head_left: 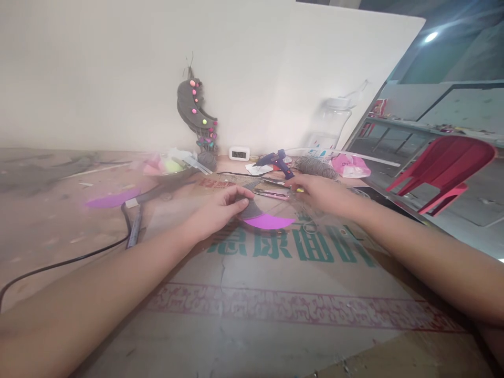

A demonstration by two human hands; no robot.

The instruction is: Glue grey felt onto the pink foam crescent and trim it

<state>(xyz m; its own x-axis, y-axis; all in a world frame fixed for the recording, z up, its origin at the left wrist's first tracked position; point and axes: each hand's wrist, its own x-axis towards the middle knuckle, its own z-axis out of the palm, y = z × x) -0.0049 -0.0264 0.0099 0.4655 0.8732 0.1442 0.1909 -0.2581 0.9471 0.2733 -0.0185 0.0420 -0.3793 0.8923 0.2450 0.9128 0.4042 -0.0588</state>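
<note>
A purple crescent (271, 220), partly wrapped in grey yarn (251, 209), lies on the printed cardboard under my left hand (228, 207). The thumb and fingers of that hand pinch its wrapped part. My right hand (311, 191) is closed around the scissors (300, 190); a bit of yellow handle shows by the fingers, and a blade seems to point left. Just below the blade is a pink utility knife (271, 195). Beyond my right hand rests a dark blue glue gun (277, 160). Loose grey strands trail beside my right wrist.
A finished-looking grey crescent with pompoms (196, 107) hangs against the white board. Along the back stand a small digital clock (239, 153), a ball of grey yarn (318, 168) and a clear bottle (333, 123). A black cable (79, 257) crosses the left side. A red chair (452, 168) stands at right.
</note>
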